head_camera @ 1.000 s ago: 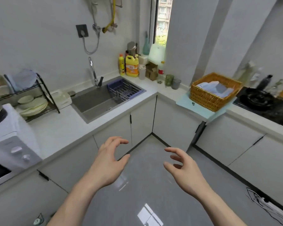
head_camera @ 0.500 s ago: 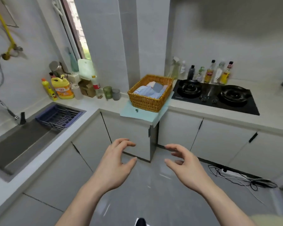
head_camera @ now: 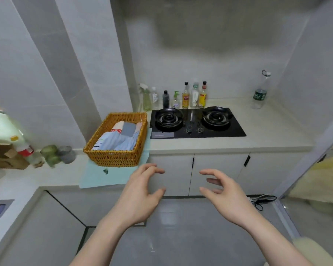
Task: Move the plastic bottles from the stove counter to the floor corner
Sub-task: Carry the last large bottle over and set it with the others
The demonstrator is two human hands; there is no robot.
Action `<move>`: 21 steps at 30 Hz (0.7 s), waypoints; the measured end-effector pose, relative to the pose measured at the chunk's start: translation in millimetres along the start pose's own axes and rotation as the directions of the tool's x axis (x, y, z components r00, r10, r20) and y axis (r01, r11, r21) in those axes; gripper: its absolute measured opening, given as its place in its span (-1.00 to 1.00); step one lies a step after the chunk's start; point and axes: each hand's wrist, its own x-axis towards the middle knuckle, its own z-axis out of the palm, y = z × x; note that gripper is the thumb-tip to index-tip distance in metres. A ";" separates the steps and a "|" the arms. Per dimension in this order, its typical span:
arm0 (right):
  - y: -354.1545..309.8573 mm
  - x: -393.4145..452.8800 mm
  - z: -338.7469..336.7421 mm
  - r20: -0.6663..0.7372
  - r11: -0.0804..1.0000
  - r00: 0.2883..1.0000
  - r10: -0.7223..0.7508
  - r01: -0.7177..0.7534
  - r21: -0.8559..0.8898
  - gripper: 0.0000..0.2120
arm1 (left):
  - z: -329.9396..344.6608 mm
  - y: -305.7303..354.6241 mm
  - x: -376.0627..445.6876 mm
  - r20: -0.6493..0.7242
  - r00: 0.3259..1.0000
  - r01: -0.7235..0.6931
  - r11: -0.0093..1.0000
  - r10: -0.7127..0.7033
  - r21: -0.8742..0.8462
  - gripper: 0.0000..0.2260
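Several bottles stand in a row [head_camera: 185, 96] against the wall behind the black two-burner stove [head_camera: 196, 121], among them a pale green spray bottle [head_camera: 145, 97] at the left end. A tall clear plastic bottle with a green label [head_camera: 260, 92] stands alone at the counter's far right corner. My left hand [head_camera: 142, 191] and my right hand [head_camera: 225, 192] hover over the floor in front of the cabinets, well short of the counter. Both hold nothing, with fingers spread and curled.
A wicker basket [head_camera: 96, 150] with folded cloth sits on a light blue mat [head_camera: 96, 179] left of the stove. Cups [head_camera: 56, 154] and a box [head_camera: 6, 160] stand on the left counter. A power cable [head_camera: 261, 200] lies on the floor at right, beside a door frame [head_camera: 304, 166].
The view has swung right from the sink to face the stove counter. Both hands stay empty and open in front of me.
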 end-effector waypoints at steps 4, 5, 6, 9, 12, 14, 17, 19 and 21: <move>11.5 26.0 -34.6 -0.094 0.999 0.994 0.048 -0.047 0.012 -0.64 | 19.2 19.7 59.1 0.071 0.993 -0.095 0.995 0.096 -0.024 -0.66; 14.3 34.3 -44.6 -0.111 0.998 0.992 0.057 -0.056 0.014 -0.64 | 24.8 24.6 74.0 0.084 0.990 -0.110 0.994 0.112 -0.024 -0.66; 17.9 42.9 -55.0 -0.120 0.998 0.991 0.065 -0.063 0.019 -0.64 | 30.8 29.0 88.5 0.095 0.987 -0.129 0.991 0.130 -0.021 -0.66; 28.2 69.6 -86.1 -0.138 0.997 0.988 0.070 -0.066 0.032 -0.64 | 49.7 44.0 129.2 0.111 0.981 -0.157 0.988 0.157 -0.015 -0.66; 44.7 101.9 -115.1 -0.147 0.995 0.985 0.092 -0.085 0.054 -0.62 | 69.9 57.8 166.6 0.113 0.980 -0.162 0.987 0.161 -0.002 -0.66; 54.8 125.3 -135.0 -0.146 0.994 0.985 0.093 -0.084 0.066 -0.63 | 80.8 66.9 189.8 0.098 0.984 -0.147 0.989 0.145 0.005 -0.67; 68.3 160.3 -166.7 -0.145 0.998 0.989 0.030 -0.021 0.062 -0.62 | 94.7 78.8 221.9 0.080 0.990 -0.116 0.993 0.114 0.022 -0.67; 74.9 182.1 -185.7 -0.145 0.997 0.989 0.019 -0.008 0.076 -0.62 | 102.9 84.4 240.7 0.067 0.994 -0.091 0.996 0.089 0.021 -0.68; 82.1 203.7 -202.8 -0.151 0.996 0.989 0.012 0.001 0.084 -0.62 | 111.1 88.6 258.9 0.056 0.995 -0.078 0.997 0.076 0.026 -0.68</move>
